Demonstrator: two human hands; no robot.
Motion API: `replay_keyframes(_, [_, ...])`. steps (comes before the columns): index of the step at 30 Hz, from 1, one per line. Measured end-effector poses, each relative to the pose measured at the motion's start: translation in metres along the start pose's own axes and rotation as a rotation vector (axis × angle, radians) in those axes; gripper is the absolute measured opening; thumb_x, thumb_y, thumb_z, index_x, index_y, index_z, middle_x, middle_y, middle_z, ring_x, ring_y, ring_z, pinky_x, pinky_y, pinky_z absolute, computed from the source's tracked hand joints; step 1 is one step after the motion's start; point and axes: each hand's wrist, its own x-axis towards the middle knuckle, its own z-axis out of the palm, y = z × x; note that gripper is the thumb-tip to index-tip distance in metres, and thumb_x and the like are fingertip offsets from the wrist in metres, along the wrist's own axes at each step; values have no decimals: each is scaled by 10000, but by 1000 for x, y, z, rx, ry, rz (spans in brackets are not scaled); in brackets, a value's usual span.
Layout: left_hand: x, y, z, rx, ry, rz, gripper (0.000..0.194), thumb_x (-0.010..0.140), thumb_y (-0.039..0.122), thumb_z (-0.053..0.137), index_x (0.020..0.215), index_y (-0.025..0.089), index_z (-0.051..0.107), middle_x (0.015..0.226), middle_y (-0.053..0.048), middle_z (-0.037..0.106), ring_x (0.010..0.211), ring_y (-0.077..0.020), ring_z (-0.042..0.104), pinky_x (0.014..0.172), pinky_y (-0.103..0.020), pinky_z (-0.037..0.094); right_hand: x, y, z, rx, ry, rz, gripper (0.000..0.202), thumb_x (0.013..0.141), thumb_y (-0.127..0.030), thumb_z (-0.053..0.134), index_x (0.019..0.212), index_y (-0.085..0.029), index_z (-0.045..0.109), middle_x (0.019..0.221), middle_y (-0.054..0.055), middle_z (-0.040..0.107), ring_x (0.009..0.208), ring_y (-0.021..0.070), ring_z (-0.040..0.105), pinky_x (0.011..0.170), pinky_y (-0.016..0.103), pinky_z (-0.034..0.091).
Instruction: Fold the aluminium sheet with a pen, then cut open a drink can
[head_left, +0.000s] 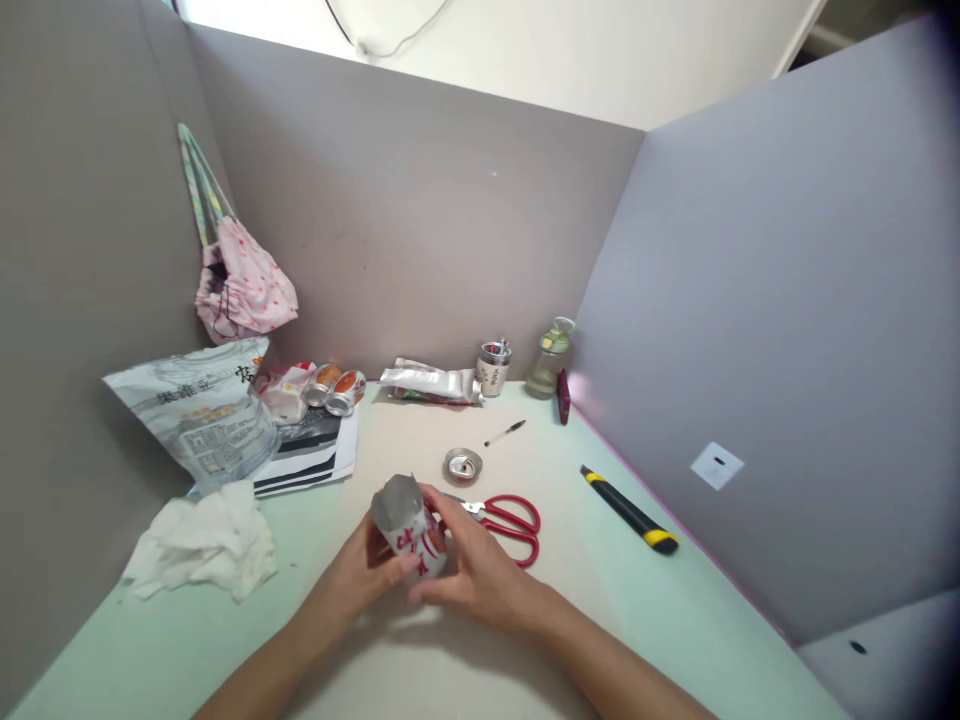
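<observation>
Between my two hands is a cut-open drink can (pixel 420 545), white with red lettering, its jagged open rim facing up and its grey inside showing. My left hand (pixel 364 570) wraps the can's left side, the thumb across its front. From the right, my right hand (pixel 476 570) curls round it with thumb and fingers. Just beyond the hands, the cut-off can top (pixel 463 466) lies on the table. Scissors (pixel 517 525) with red handles rest right behind my right hand, their blades partly hidden by it.
A black and yellow utility knife (pixel 630 510) lies at the right, a pen (pixel 505 433) farther back. Crumpled tissue (pixel 206 545) and a silver snack bag (pixel 199 415) are on the left. A green-lidded bottle (pixel 551 360) and a pen cup (pixel 493 368) stand by the back partition.
</observation>
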Motion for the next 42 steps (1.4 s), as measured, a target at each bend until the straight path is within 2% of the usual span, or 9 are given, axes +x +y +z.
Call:
replay_keyframes(4, [-8, 11, 0, -102, -8, -75, 699, 820, 514, 729, 1407, 207, 506, 1412, -128, 596, 1297, -342, 539, 1090, -441, 416, 0, -6, -2, 221, -6, 77, 873, 734, -386, 852, 1488, -253, 432, 1478, 111, 511, 1348, 314, 481, 1125, 444, 378])
replay_keyframes(10, [-8, 10, -3, -265, -25, -205, 673, 871, 593, 629, 1395, 180, 540, 1319, -141, 668, 1199, -327, 623, 1026, -448, 480, 2, -14, -15, 300, -70, -61, 532, 912, -448, 663, 1387, -234, 559, 1301, 88, 651, 1169, 262, 617, 997, 370, 488])
replay_keyframes(15, [-2, 15, -12, -353, 6, -288, 624, 918, 646, 506, 1305, 170, 619, 1165, -141, 742, 979, -294, 726, 948, -454, 533, 5, 7, -34, -24, 192, 60, 245, 911, -344, 647, 1103, -203, 705, 902, 59, 739, 833, 222, 669, 814, 353, 527])
replay_keyframes(19, [0, 15, -15, -336, 36, -322, 574, 933, 627, 496, 1221, 164, 675, 1090, -127, 766, 894, -264, 739, 889, -406, 558, 5, 10, -38, -6, 267, 60, 292, 893, -336, 656, 1157, -212, 659, 1003, 72, 720, 875, 208, 650, 796, 334, 530])
replay_keyframes(23, [-3, 12, -12, -265, -1, -329, 558, 931, 631, 495, 1173, 174, 704, 982, -100, 783, 795, -251, 731, 773, -381, 577, 2, -6, -36, 123, 224, 26, 512, 820, -344, 764, 1295, -260, 592, 1224, 80, 683, 1062, 223, 625, 917, 361, 497])
replay_keyframes(31, [-4, 9, -9, -43, -59, -230, 543, 929, 623, 502, 1185, 188, 701, 1027, -82, 774, 931, -267, 698, 931, -413, 508, -1, -18, -24, 256, 91, 56, 543, 768, -295, 807, 1270, -229, 611, 965, 27, 723, 953, 215, 646, 922, 369, 479])
replay_keyframes(37, [0, 3, -10, 173, 74, -77, 634, 938, 675, 402, 1381, 228, 482, 1357, -139, 593, 1152, -298, 620, 991, -461, 478, 7, -6, -16, 346, 270, 140, 402, 790, -306, 759, 1155, -185, 641, 800, 7, 693, 779, 199, 650, 765, 329, 489])
replay_keyframes(40, [1, -5, -8, 312, 137, 71, 853, 814, 638, 654, 1490, 282, 274, 1569, -154, 303, 1352, -331, 453, 1071, -480, 418, 12, 3, -15, 402, 375, 188, 409, 804, -382, 743, 1132, -171, 620, 750, -7, 640, 678, 168, 598, 643, 291, 458])
replay_keyframes(42, [0, -11, -5, 416, 129, 159, 1011, 702, 502, 824, 1506, 338, 233, 1601, -117, 209, 1408, -336, 372, 1126, -491, 360, 13, 7, -14, 405, 393, 196, 434, 803, -414, 739, 1138, -172, 606, 745, -12, 623, 654, 160, 577, 618, 283, 445])
